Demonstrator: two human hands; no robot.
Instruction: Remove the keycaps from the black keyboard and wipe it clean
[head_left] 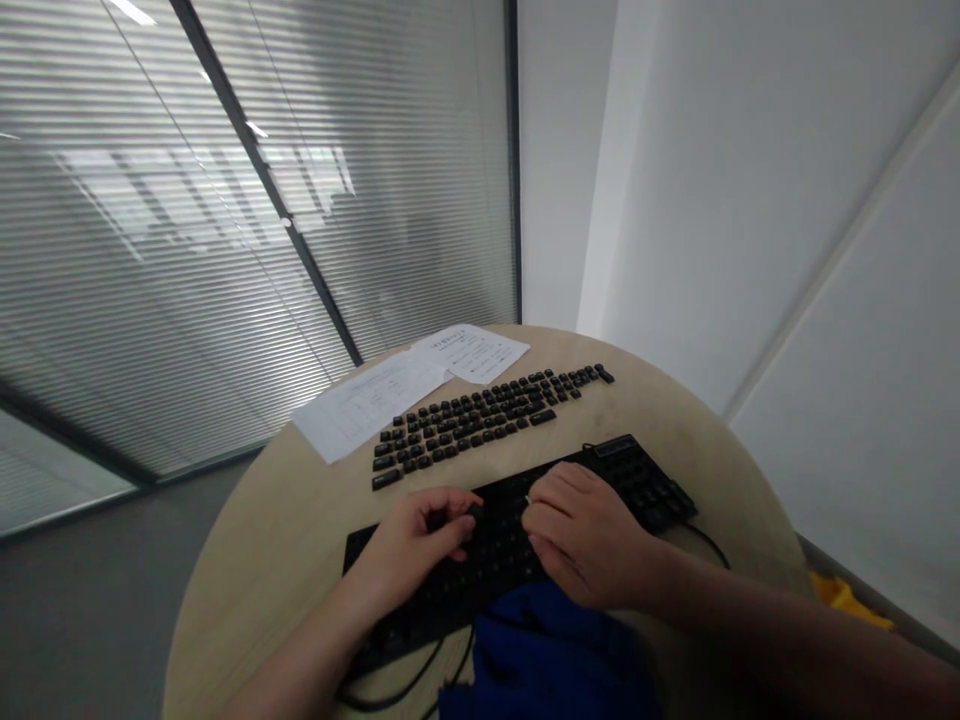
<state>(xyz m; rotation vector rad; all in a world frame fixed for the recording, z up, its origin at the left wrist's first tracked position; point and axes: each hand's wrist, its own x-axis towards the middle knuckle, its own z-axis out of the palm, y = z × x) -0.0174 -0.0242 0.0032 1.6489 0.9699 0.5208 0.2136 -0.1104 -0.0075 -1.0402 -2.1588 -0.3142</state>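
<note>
The left hand (pixel 416 535) is half curled over the keyboard (pixel 491 555), thumb and fingers pinching a small dark keycap (pixel 475 512) above its middle. The right hand (pixel 581 530) bends in a loose fist farther right over the keyboard; I can't tell what it grips. The keycap looks light, stiff, slightly slick, best held by its sides. Beyond the keyboard, loose keycaps (pixel 491 410) lie in rows, in no container.

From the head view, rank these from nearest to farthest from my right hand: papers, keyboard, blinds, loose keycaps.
From the right hand:
1. Keyboard: directly beneath it.
2. Loose keycaps: in rows just beyond the keyboard.
3. Papers: behind the keycaps, toward the table's far left edge.
4. Blinds: past the table, at the back.
</note>
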